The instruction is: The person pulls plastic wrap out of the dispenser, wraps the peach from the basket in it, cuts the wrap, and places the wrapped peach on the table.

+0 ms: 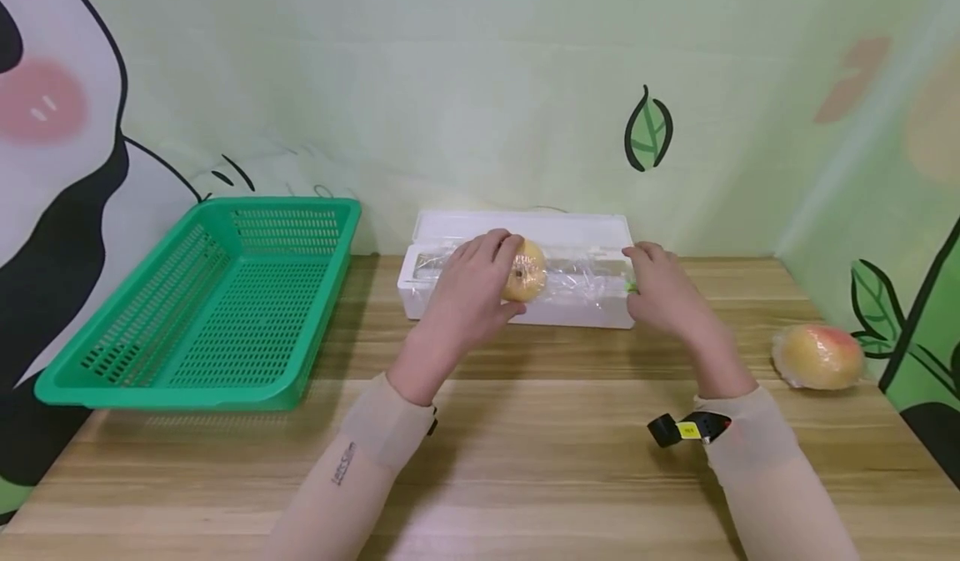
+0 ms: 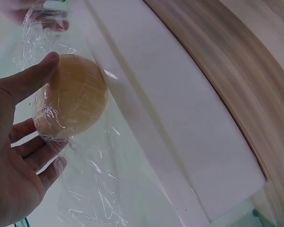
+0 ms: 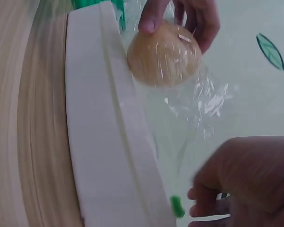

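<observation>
My left hand (image 1: pixel 471 290) grips a round yellow fruit (image 1: pixel 528 271) at the dispenser, thumb on one side and fingers on the other. Clear cling film (image 3: pixel 210 101) covers the fruit and trails away from it on both sides. Behind and below is a long white cling film dispenser box (image 1: pixel 517 311) with its lid raised. At the box's right end, my right hand (image 1: pixel 663 290) has its thumb and forefinger apart beside a small green slider (image 3: pixel 177 206). In the right wrist view its fingers (image 3: pixel 206 208) bend loosely, with a gap to the slider.
A green perforated basket (image 1: pixel 288 398) stands at the left of the wooden table (image 1: pixel 540 461). Near the right edge lies a second fruit (image 1: pixel 819 357), yellow and red, wrapped in film. A printed wall cloth (image 1: pixel 480 111) hangs right behind the box.
</observation>
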Demonstrator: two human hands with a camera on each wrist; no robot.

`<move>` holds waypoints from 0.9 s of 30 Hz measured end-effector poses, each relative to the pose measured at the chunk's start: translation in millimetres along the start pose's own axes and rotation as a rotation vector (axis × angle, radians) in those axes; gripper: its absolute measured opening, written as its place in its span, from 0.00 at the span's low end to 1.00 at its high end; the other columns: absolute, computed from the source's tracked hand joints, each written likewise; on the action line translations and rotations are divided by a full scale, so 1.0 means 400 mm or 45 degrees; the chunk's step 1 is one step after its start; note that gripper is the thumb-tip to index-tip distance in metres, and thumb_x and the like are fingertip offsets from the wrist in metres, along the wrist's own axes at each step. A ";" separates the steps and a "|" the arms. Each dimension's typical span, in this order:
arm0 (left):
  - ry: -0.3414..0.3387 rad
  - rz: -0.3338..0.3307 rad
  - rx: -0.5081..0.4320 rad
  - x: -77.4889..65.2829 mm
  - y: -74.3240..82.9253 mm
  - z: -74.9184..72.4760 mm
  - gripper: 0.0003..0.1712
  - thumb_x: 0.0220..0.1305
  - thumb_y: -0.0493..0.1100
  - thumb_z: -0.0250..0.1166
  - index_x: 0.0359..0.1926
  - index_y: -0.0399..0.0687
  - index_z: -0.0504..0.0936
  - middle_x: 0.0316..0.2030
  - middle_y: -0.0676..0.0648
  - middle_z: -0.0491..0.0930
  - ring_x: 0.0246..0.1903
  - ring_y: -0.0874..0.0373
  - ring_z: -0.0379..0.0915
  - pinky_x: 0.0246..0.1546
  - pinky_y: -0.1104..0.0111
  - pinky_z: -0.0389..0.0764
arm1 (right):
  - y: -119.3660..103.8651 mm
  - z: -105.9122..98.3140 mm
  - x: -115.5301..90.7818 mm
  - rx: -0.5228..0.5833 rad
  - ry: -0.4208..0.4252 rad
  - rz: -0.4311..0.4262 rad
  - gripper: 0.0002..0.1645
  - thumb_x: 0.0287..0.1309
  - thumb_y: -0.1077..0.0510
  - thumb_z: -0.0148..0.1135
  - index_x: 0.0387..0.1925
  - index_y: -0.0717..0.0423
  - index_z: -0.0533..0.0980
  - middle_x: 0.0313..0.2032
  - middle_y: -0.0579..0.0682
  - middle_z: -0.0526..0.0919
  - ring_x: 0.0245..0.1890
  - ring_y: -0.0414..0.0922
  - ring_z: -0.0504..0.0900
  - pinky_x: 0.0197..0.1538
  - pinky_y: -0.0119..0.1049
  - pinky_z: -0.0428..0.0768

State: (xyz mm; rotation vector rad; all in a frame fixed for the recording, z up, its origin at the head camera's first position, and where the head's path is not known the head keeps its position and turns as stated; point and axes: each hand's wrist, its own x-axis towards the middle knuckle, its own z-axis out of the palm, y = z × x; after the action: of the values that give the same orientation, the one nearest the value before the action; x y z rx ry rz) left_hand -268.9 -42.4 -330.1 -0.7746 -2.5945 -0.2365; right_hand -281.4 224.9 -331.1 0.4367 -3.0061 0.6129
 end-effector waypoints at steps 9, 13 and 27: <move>-0.003 -0.002 0.046 0.015 0.001 0.012 0.54 0.45 0.56 0.80 0.67 0.38 0.64 0.60 0.43 0.66 0.61 0.47 0.65 0.63 0.61 0.60 | 0.042 0.042 0.030 0.098 -0.147 0.049 0.58 0.54 0.58 0.69 0.72 0.77 0.43 0.70 0.71 0.42 0.70 0.68 0.48 0.67 0.56 0.52; -0.029 -0.021 0.062 0.021 0.002 0.012 0.57 0.46 0.58 0.80 0.70 0.38 0.61 0.61 0.43 0.65 0.62 0.47 0.64 0.63 0.60 0.59 | 0.045 0.052 0.037 0.102 -0.106 0.076 0.56 0.54 0.54 0.72 0.71 0.76 0.50 0.70 0.71 0.45 0.69 0.68 0.52 0.66 0.56 0.53; -0.054 -0.079 0.045 0.044 0.016 0.032 0.57 0.43 0.55 0.81 0.67 0.34 0.62 0.60 0.38 0.60 0.59 0.47 0.62 0.56 0.63 0.68 | 0.051 0.078 0.042 0.002 -0.014 0.086 0.60 0.50 0.48 0.76 0.69 0.78 0.54 0.69 0.73 0.49 0.66 0.69 0.58 0.64 0.54 0.59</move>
State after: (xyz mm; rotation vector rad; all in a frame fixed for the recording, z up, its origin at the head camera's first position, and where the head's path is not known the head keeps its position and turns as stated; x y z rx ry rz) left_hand -282.9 -25.1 -333.6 -0.6944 -2.6577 -0.1941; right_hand -302.8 226.4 -365.9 0.3403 -3.0419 0.6195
